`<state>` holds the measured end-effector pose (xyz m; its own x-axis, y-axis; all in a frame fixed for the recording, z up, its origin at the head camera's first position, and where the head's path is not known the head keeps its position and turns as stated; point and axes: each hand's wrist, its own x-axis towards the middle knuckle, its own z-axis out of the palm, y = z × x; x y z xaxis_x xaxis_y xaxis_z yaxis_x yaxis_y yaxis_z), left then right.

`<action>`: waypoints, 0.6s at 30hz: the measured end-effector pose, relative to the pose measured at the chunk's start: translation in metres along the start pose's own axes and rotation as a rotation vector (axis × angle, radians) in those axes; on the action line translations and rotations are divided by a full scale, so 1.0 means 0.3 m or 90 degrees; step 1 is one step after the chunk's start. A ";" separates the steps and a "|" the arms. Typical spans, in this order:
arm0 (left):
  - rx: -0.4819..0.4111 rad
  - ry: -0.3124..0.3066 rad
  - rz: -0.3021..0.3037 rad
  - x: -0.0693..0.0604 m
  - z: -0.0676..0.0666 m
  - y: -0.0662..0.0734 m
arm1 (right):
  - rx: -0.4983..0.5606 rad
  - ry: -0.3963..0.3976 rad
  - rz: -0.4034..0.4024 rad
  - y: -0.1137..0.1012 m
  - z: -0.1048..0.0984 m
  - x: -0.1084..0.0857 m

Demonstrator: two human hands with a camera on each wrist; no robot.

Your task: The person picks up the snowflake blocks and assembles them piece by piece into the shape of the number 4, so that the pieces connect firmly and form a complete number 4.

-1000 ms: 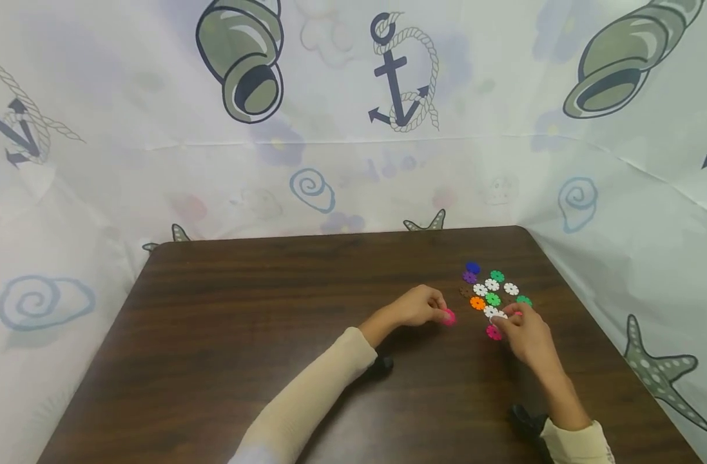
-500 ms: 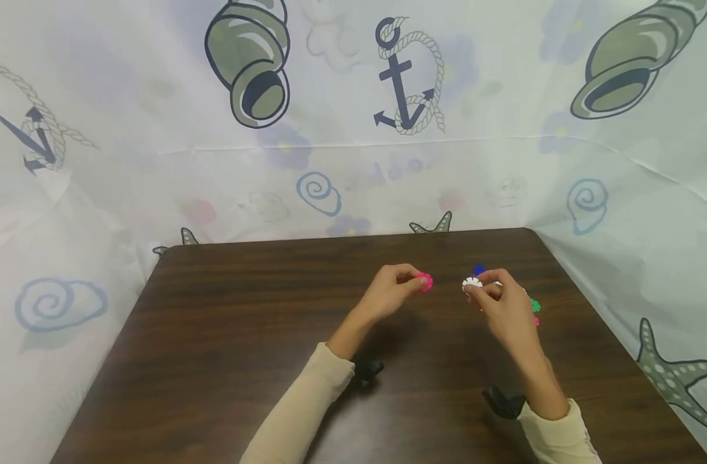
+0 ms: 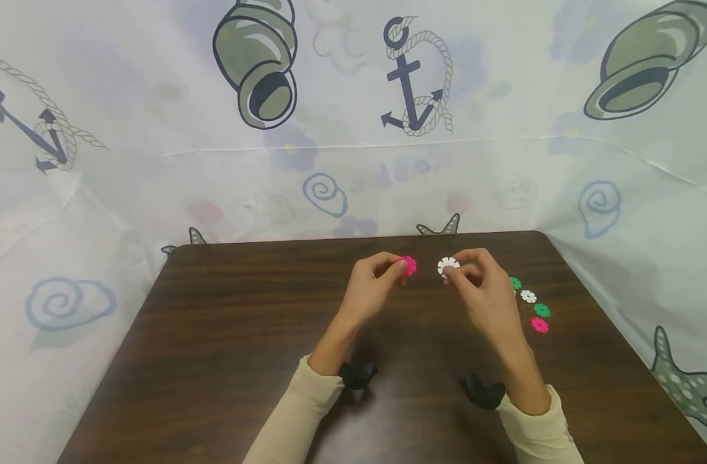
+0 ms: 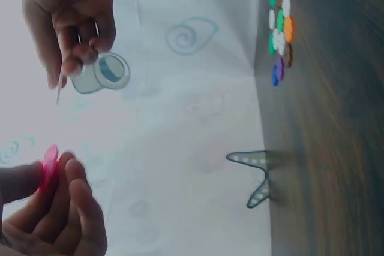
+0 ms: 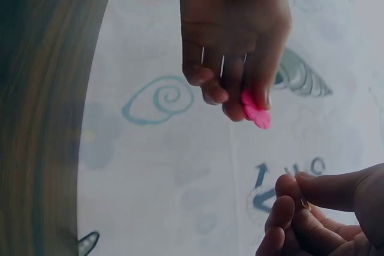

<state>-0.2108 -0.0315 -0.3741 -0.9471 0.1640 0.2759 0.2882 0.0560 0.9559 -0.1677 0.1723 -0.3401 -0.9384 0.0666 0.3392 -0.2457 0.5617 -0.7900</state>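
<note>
In the head view my left hand (image 3: 366, 287) pinches a pink notched disc (image 3: 410, 265) between thumb and fingers. My right hand (image 3: 485, 293) pinches a white notched disc (image 3: 448, 263). Both discs are raised above the table, facing each other with a small gap. The left wrist view shows the white disc (image 4: 59, 91) nearly edge-on, apart from the pink disc (image 4: 50, 166). From the right wrist, the pink disc (image 5: 257, 112) shows tilted in the left fingers.
Several loose notched discs, among them a green disc (image 3: 542, 310) and a pink one (image 3: 540, 325), lie on the right of the brown table (image 3: 225, 322); my right hand covers some. A patterned cloth (image 3: 341, 96) hangs behind. Dark wrist devices (image 3: 358, 376) sit under the wrists.
The right hand has lifted the white disc off the group and carried it left and up. The left hand has raised the pink disc. The discs are now closer together.
</note>
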 end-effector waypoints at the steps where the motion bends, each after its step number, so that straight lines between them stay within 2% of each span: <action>1: -0.009 0.011 0.006 -0.005 -0.002 0.008 | 0.002 -0.006 -0.004 -0.010 0.003 -0.002; 5: -0.040 0.041 0.022 -0.022 0.000 0.031 | 0.011 -0.017 -0.013 -0.035 0.007 -0.019; 10: -0.064 0.066 0.033 -0.031 0.008 0.046 | 0.034 0.008 -0.026 -0.047 0.008 -0.033; 14: -0.060 0.077 0.028 -0.032 0.014 0.048 | 0.052 0.036 -0.040 -0.051 0.008 -0.038; 18: -0.039 0.071 0.036 -0.033 0.026 0.049 | 0.079 0.039 -0.052 -0.053 0.014 -0.038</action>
<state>-0.1963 -0.0246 -0.3636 -0.9402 0.0548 0.3361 0.3360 -0.0107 0.9418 -0.1541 0.1593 -0.3335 -0.8984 0.0776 0.4322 -0.3520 0.4611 -0.8145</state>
